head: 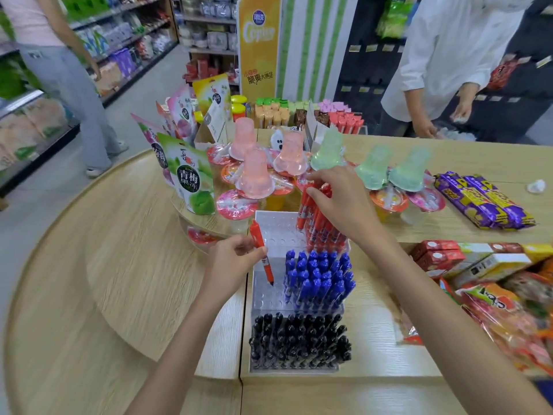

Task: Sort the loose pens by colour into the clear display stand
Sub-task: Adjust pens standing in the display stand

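Left hand: we see our left hand (236,254) pinching a single red plastic pen (268,267) between thumb and curled fingers, cap up and tip down

Right hand: our right hand (338,202) has fingers and thumb curled round the tops of the bunch of red pens (318,232) standing in the far tier

Stand: the clear acrylic three-tier display stand (270,232) sits on the pale wood-grain tabletop (374,324); the black capped pens (299,339) fill the near tier, and the blue capped pens (321,277) fill the right part of the middle tier

Pen position: the held pen's tip hangs over the bare left holes of the middle tier, beside the blue ones

Step in hand: we judge this to be seating a red pen, with most of the sorting done

Next move: we think it belongs in the far tier, so it must be carried up to the free holes left of the red bunch and lowered straight in

Writing: the green-and-white snack pouch (194,181) reads 青梅; the yellow standing sign (258,49) shows 脆爽 among blurred letters; the pen labels are too small to read
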